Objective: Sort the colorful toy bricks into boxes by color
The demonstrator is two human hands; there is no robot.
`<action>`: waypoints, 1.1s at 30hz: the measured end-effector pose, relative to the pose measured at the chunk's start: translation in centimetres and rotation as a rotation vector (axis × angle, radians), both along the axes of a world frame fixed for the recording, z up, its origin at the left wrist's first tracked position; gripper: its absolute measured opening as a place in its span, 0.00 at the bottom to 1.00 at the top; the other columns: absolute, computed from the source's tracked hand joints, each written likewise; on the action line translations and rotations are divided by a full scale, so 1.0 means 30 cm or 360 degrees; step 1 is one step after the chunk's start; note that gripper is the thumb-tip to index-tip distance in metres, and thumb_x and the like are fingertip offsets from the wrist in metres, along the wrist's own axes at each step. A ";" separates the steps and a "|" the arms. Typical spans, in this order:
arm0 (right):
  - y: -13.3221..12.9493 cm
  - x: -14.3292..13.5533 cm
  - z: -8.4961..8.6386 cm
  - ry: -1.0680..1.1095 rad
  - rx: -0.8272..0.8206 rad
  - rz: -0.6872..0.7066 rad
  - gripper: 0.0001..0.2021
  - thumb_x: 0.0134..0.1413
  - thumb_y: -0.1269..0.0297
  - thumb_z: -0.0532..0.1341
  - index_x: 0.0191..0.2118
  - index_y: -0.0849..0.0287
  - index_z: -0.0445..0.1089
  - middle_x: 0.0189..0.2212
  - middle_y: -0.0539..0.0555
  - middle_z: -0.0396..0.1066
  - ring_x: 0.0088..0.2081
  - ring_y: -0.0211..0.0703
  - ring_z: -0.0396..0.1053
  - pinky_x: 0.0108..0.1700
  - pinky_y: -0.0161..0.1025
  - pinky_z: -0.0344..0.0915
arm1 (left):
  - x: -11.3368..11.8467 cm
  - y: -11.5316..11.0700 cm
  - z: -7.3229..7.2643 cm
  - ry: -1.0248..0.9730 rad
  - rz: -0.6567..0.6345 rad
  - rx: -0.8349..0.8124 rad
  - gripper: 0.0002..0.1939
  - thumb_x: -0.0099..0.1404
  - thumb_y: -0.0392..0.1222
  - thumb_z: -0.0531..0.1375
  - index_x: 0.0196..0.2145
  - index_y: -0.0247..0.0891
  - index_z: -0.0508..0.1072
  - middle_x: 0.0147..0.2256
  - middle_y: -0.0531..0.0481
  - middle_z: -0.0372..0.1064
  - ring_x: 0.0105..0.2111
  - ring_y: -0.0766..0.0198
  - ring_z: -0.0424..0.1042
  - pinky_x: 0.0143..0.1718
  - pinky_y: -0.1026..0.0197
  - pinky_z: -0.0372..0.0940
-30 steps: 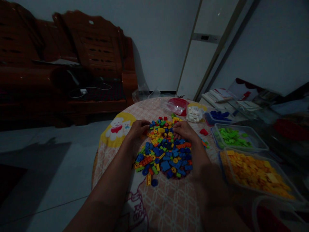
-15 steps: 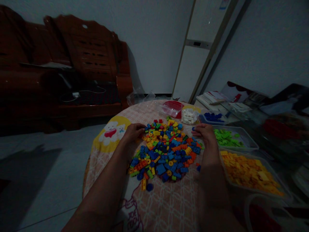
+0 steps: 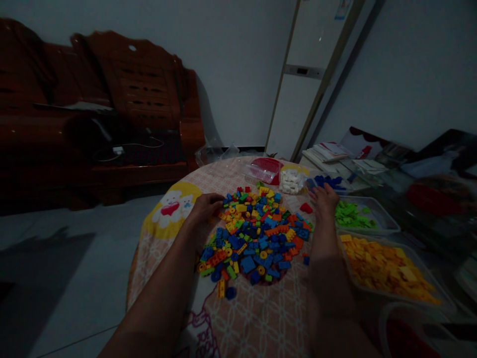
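Note:
A broad pile of mixed building bricks (image 3: 257, 233) in blue, yellow, orange, green and red lies on the round table. At its upper left edge is my left hand (image 3: 206, 205), fingers bent together beside the bricks; what they hold, if anything, is too small to make out. My right hand (image 3: 325, 199) is right of the pile with its fingers apart, near the tub of blue bricks (image 3: 328, 183). Just left of it a red brick (image 3: 306, 208) lies on the cloth.
Beside the right arm stand a tray of green bricks (image 3: 387, 221) and a tray of yellow bricks (image 3: 391, 268). White bricks in a clear bag (image 3: 291, 181) and a red container (image 3: 270, 170) lie at the table's back. A wooden bench (image 3: 145, 99) stands at the left.
My right hand has moved slightly right and up toward the blue tub, and its fingers have opened; the dark blue piece at its fingertips is gone. A red brick now shows beside it.

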State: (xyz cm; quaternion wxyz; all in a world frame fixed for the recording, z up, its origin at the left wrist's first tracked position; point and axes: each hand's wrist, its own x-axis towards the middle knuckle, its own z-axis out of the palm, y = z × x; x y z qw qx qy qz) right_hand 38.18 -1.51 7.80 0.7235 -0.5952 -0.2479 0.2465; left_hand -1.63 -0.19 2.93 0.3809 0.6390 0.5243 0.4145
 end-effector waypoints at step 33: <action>-0.111 -0.480 0.043 -0.2033 -0.0502 0.1808 0.11 0.47 0.77 0.64 0.32 0.56 0.83 0.32 0.53 0.82 0.37 0.44 0.76 0.41 0.35 0.65 | 0.062 0.000 -0.012 0.0453 -0.0428 0.0345 0.30 0.54 0.33 0.63 0.56 0.47 0.78 0.62 0.45 0.68 0.62 0.48 0.67 0.63 0.49 0.61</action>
